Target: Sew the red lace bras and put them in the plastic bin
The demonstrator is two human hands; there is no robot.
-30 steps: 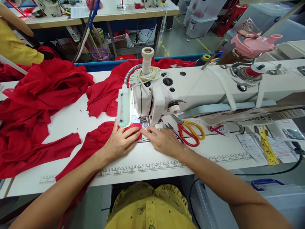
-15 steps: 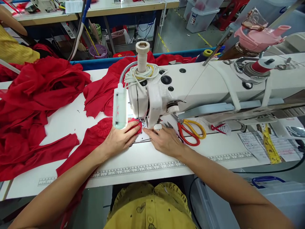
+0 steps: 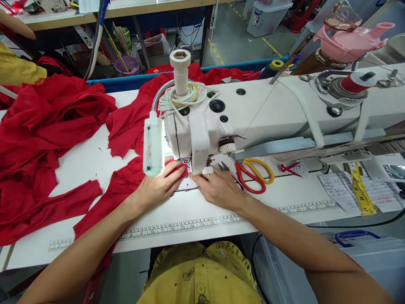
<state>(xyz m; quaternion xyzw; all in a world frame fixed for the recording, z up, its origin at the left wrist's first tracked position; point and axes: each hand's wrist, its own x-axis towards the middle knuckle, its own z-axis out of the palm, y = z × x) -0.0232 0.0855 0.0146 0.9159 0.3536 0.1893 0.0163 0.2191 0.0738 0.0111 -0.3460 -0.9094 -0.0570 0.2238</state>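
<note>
A white sewing machine (image 3: 272,109) stands across the table, its needle area (image 3: 186,162) just beyond my fingers. My left hand (image 3: 158,188) lies flat on a piece of red fabric (image 3: 126,181), fingers stretched toward the presser foot, pressing the cloth down. My right hand (image 3: 218,188) rests flat on the table beside the needle plate, fingertips at the fabric's edge. A small lamp (image 3: 153,145) on a flexible neck hangs over my left hand and hides some of its fingertips.
Red-and-yellow scissors (image 3: 253,175) and small snips (image 3: 226,167) lie right of my right hand. Heaps of red cloth (image 3: 47,126) cover the table's left. A yellow tape measure (image 3: 360,190) and papers lie at right. A pink kettle (image 3: 348,40) sits behind the machine.
Both hands have slid a little forward toward the needle, feeding the red fabric under the foot. My head has shifted, so the scene sits slightly lower and left.
</note>
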